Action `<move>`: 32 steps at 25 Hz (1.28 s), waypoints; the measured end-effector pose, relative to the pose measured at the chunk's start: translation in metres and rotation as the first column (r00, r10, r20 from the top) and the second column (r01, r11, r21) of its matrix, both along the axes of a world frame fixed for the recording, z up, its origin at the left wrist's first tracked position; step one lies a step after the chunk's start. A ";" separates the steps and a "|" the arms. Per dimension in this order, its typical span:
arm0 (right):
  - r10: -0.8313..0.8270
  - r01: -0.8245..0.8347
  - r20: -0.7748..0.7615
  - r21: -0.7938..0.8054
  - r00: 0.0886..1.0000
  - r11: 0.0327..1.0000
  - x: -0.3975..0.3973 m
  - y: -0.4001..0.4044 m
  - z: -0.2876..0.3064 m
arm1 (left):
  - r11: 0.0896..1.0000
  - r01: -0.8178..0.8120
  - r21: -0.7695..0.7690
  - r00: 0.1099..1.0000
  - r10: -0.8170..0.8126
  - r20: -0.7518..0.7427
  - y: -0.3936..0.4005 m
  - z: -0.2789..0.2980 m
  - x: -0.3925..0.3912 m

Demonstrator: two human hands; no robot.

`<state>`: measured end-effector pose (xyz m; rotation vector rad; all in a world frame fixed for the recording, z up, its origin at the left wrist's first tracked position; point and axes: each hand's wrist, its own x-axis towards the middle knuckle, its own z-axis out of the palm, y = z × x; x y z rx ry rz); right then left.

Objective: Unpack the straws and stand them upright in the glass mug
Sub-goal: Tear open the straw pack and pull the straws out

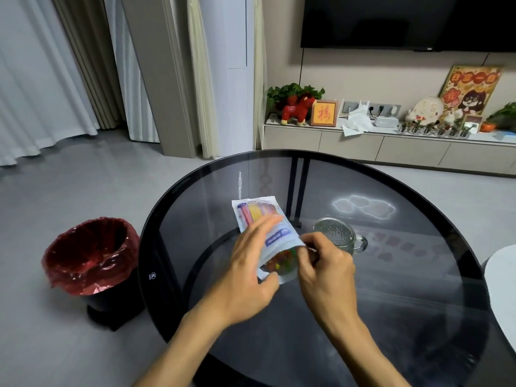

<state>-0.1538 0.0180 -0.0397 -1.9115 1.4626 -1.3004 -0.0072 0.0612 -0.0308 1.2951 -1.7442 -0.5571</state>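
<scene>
A clear plastic pack of coloured straws (261, 212) with a blue-and-white label is held above the round dark glass table (405, 317). My left hand (248, 272) grips the pack from the left side, thumb under its near end, fingers over the label. My right hand (325, 270) pinches the pack's near right edge at its opening. The straw ends show orange, green and yellow between my hands. An empty textured glass mug (339, 236) stands upright just right of the pack, handle pointing right, partly hidden behind my right hand.
A black bin with a red liner (92, 255) stands on the floor left of the table. A white rounded surface (502, 291) sits at the right edge. A low cabinet (391, 148) with ornaments and plants runs along the far wall under a TV.
</scene>
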 end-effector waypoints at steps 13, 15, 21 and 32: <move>0.047 -0.215 0.396 0.393 0.917 0.894 0.008 -0.032 -0.031 | 0.749 -0.355 0.560 0.647 0.629 -0.430 -0.028 -0.032 0.003; 0.155 -0.351 0.596 0.229 0.788 0.908 0.009 -0.030 -0.013 | 0.845 -0.398 0.357 0.664 0.534 -0.523 -0.028 -0.019 0.005; 0.251 -0.463 0.719 0.110 0.648 0.880 0.013 -0.044 0.011 | 0.999 -0.030 -0.033 0.619 -0.008 -0.785 -0.027 0.009 0.005; 0.156 -0.156 0.012 0.114 0.988 0.981 -0.007 -0.048 -0.001 | 0.711 -0.656 0.252 0.659 0.703 -0.268 -0.035 -0.020 0.035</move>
